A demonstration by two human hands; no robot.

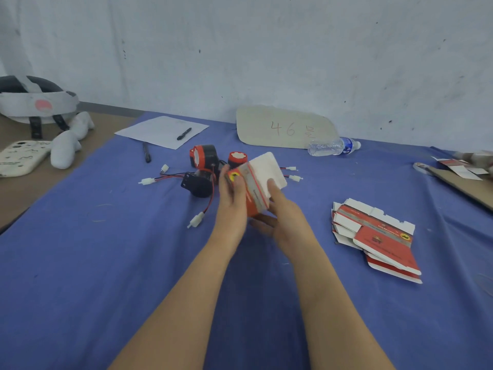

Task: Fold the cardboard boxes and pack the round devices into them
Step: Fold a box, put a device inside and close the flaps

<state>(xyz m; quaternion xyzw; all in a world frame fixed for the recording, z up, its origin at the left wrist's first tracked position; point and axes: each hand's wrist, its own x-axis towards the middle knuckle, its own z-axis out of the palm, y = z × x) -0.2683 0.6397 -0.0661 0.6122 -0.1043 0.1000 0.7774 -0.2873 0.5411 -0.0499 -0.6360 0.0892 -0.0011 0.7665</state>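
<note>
Both hands hold one red and white cardboard box (260, 182) above the middle of the blue cloth. My left hand (233, 198) grips its left side, thumb on the red face. My right hand (280, 212) supports it from below, with a finger pressed on the white flap. Behind the box lie three round black and red devices (204, 156) with red and black wires and white plugs (196, 218); one device is partly hidden by the box. A pile of flat unfolded boxes (378, 239) lies to the right.
A blue cloth (106, 249) covers the table. At the back lie a paper sheet with a pen (184, 134), a second pen (146, 153), a cardboard sign marked 46 (285, 128) and a plastic bottle (333, 146). A headset (34, 105) and phone (21, 157) sit far left.
</note>
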